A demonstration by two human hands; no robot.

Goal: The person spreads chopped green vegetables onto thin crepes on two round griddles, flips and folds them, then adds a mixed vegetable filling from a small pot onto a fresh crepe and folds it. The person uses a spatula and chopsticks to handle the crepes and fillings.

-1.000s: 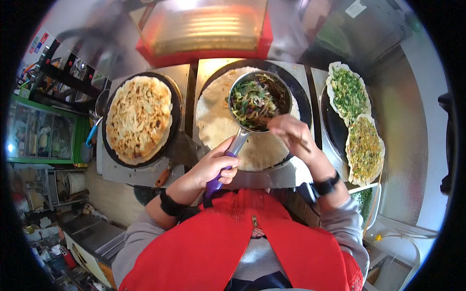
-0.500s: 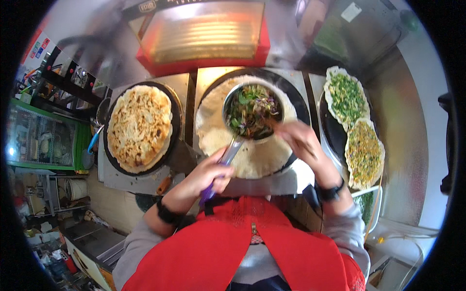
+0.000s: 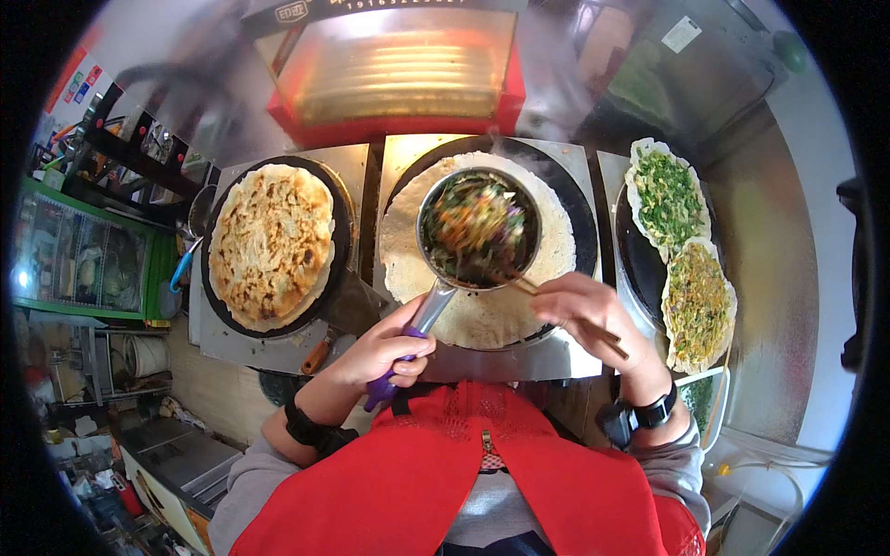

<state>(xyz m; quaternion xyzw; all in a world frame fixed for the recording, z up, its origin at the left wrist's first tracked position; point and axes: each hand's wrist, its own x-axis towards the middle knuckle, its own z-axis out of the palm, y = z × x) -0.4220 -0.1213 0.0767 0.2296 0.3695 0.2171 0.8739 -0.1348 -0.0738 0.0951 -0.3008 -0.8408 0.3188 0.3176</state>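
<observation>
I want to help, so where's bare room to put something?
Small patches: the left metal plate's front-left corner, beside the left griddle; and the front metal strip between the middle griddle and red vest. Crowded: around that middle griddle, with flatbread, pan, left hand and right hand.

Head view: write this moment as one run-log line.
left hand: grips purple handle | right hand: holds chopsticks reaching into metal pan | contents: chopped mix | beneath: flatbread

A green-framed cabinet (image 3: 83, 255) stands left; right wall (image 3: 769, 250), perhaps metal.
</observation>
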